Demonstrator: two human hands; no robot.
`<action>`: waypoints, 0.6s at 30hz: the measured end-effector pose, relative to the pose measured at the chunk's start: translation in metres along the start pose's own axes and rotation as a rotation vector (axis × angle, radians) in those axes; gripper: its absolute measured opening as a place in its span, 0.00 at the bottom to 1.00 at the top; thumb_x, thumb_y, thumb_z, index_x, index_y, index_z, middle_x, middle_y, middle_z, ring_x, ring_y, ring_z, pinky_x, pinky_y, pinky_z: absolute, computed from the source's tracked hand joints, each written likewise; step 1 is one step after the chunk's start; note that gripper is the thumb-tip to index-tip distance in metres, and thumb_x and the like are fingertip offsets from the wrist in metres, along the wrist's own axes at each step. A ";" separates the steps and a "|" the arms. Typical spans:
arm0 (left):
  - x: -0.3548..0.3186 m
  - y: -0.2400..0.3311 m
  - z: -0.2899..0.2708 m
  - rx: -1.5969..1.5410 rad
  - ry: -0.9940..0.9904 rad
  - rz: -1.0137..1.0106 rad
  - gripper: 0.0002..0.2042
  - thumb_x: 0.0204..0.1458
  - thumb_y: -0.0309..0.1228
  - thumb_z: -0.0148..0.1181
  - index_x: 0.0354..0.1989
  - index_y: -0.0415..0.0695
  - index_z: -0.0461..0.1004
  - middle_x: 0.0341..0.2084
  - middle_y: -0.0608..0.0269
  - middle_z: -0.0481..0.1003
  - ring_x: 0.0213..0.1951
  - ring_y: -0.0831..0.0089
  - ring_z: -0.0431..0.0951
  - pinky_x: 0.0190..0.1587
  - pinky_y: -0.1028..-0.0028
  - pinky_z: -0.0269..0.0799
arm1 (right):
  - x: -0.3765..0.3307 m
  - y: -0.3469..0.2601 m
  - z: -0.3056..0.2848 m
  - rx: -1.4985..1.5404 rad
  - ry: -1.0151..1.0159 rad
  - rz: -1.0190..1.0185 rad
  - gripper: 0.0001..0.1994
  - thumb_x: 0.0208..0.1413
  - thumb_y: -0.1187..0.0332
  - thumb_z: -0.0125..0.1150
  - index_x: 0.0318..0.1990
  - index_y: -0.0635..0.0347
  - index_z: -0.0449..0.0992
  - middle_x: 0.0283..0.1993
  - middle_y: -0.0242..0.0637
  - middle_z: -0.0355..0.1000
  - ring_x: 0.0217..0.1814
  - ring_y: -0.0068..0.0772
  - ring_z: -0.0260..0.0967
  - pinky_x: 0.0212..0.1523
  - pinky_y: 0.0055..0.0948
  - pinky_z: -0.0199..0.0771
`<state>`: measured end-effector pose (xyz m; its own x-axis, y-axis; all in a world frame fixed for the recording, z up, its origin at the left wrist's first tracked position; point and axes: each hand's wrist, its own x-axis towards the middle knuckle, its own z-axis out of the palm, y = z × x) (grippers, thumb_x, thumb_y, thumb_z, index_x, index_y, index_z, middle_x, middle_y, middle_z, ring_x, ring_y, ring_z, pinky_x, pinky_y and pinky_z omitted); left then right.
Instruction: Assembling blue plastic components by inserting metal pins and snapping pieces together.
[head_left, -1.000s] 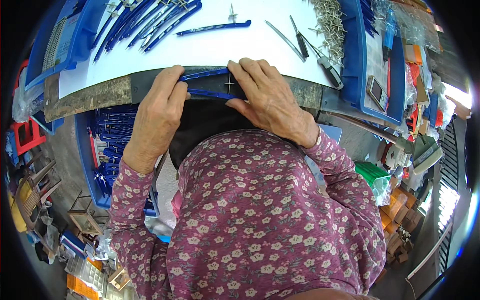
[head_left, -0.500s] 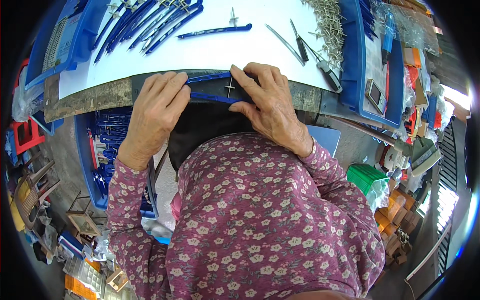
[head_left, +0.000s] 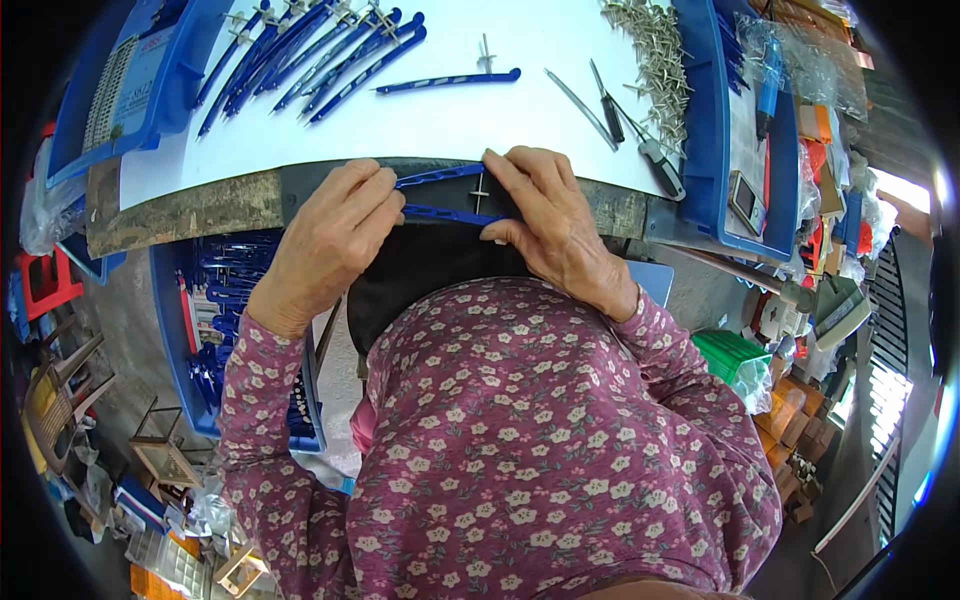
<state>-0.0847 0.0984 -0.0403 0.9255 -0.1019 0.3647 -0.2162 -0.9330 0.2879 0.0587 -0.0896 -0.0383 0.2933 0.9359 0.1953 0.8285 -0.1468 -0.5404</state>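
Two slim blue plastic strips, an upper one [head_left: 442, 176] and a lower one [head_left: 446, 214], stretch between my hands at the table's near edge. My left hand [head_left: 338, 238] is closed on their left ends, which its fingers hide. At the other end, a small metal pin with a disc [head_left: 479, 194] spans the gap between the strips. My right hand [head_left: 562, 228] pinches the two strips there, thumb on the lower one and index finger on the upper. Beyond them a single blue strip [head_left: 440, 86] lies on the white sheet [head_left: 500, 130], a metal pin standing up from it.
Several blue strips with pins [head_left: 330, 65] lie at the far left. Metal pins [head_left: 655, 75] are heaped at the far right, near tweezers [head_left: 582, 108] and a grey-handled tool [head_left: 660, 168]. Blue bins [head_left: 708, 150] flank the sheet. Below the table's left side sits a crate of blue parts [head_left: 172, 340].
The whole view has shifted a little, so hands, strips and table items appear slightly farther right and lower. Both hands keep the same hold on the strips.
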 end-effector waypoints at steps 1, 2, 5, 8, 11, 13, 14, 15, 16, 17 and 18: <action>-0.001 -0.001 -0.002 -0.016 0.005 -0.013 0.10 0.35 0.20 0.58 0.30 0.33 0.70 0.34 0.56 0.69 0.42 0.62 0.68 0.44 0.70 0.67 | 0.001 -0.001 0.001 -0.003 -0.007 -0.008 0.32 0.36 0.67 0.64 0.53 0.67 0.61 0.46 0.44 0.59 0.46 0.44 0.56 0.47 0.36 0.60; -0.003 -0.002 -0.004 -0.029 0.009 -0.027 0.10 0.35 0.20 0.58 0.30 0.32 0.70 0.34 0.56 0.69 0.42 0.61 0.68 0.44 0.70 0.67 | 0.004 -0.003 0.004 -0.004 -0.013 -0.019 0.33 0.37 0.66 0.64 0.53 0.68 0.60 0.47 0.45 0.59 0.47 0.44 0.56 0.47 0.36 0.59; -0.020 -0.014 -0.016 -0.018 0.072 -0.102 0.11 0.35 0.19 0.59 0.30 0.33 0.70 0.33 0.54 0.70 0.41 0.59 0.70 0.42 0.68 0.68 | 0.025 -0.013 0.020 -0.014 -0.021 -0.069 0.31 0.37 0.66 0.64 0.52 0.68 0.60 0.46 0.45 0.58 0.46 0.44 0.56 0.47 0.36 0.58; -0.044 -0.027 -0.037 -0.004 0.074 -0.245 0.11 0.35 0.17 0.59 0.30 0.34 0.70 0.32 0.53 0.71 0.39 0.58 0.71 0.39 0.66 0.69 | 0.061 -0.026 0.047 -0.016 0.016 -0.190 0.28 0.36 0.66 0.64 0.47 0.69 0.62 0.43 0.44 0.58 0.46 0.43 0.56 0.48 0.36 0.57; -0.063 -0.028 -0.042 -0.083 0.118 -0.370 0.08 0.37 0.17 0.59 0.28 0.34 0.71 0.32 0.52 0.72 0.40 0.57 0.71 0.40 0.66 0.69 | 0.072 -0.030 0.052 -0.006 0.045 -0.305 0.26 0.36 0.66 0.64 0.44 0.69 0.63 0.41 0.43 0.58 0.45 0.42 0.55 0.48 0.36 0.55; -0.054 -0.023 -0.040 -0.054 0.115 -0.328 0.08 0.37 0.17 0.59 0.29 0.34 0.71 0.32 0.52 0.72 0.40 0.57 0.72 0.40 0.66 0.69 | 0.066 -0.032 0.046 -0.035 0.021 -0.272 0.27 0.36 0.66 0.65 0.45 0.67 0.62 0.39 0.42 0.57 0.45 0.42 0.54 0.47 0.38 0.54; -0.046 -0.017 -0.037 -0.034 0.111 -0.294 0.08 0.37 0.17 0.59 0.29 0.33 0.71 0.33 0.52 0.72 0.40 0.57 0.72 0.40 0.66 0.69 | 0.056 -0.029 0.036 -0.063 -0.021 -0.208 0.29 0.35 0.66 0.65 0.46 0.67 0.62 0.40 0.43 0.57 0.45 0.42 0.54 0.48 0.39 0.54; -0.040 -0.013 -0.031 -0.073 0.132 -0.236 0.10 0.35 0.17 0.59 0.29 0.34 0.71 0.32 0.52 0.72 0.39 0.56 0.72 0.41 0.65 0.70 | 0.044 -0.028 0.025 -0.084 -0.067 -0.151 0.30 0.35 0.66 0.65 0.47 0.67 0.61 0.40 0.43 0.57 0.46 0.43 0.54 0.48 0.39 0.54; -0.034 -0.004 -0.023 -0.005 0.118 -0.195 0.10 0.34 0.18 0.59 0.29 0.34 0.72 0.33 0.52 0.72 0.41 0.56 0.71 0.44 0.65 0.68 | 0.032 -0.025 0.015 -0.102 -0.088 -0.117 0.30 0.35 0.66 0.66 0.48 0.66 0.61 0.42 0.44 0.57 0.47 0.45 0.53 0.50 0.40 0.53; -0.021 0.002 -0.014 -0.027 0.102 -0.132 0.09 0.35 0.21 0.58 0.29 0.33 0.71 0.33 0.52 0.71 0.42 0.58 0.70 0.45 0.66 0.67 | 0.020 -0.021 0.001 -0.134 -0.102 -0.071 0.31 0.35 0.66 0.66 0.49 0.66 0.61 0.43 0.45 0.57 0.48 0.46 0.53 0.51 0.41 0.53; -0.007 0.005 -0.005 -0.052 0.113 -0.040 0.09 0.36 0.21 0.56 0.28 0.32 0.70 0.33 0.54 0.69 0.42 0.60 0.68 0.45 0.68 0.67 | 0.006 -0.012 -0.005 -0.161 -0.102 -0.017 0.32 0.36 0.66 0.65 0.51 0.66 0.61 0.45 0.45 0.57 0.49 0.48 0.52 0.53 0.42 0.51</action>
<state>-0.0938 0.0962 -0.0371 0.8935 -0.0224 0.4484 -0.1980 -0.9160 0.3489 0.0530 -0.0834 -0.0266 0.2356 0.9651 0.1147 0.9011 -0.1727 -0.3978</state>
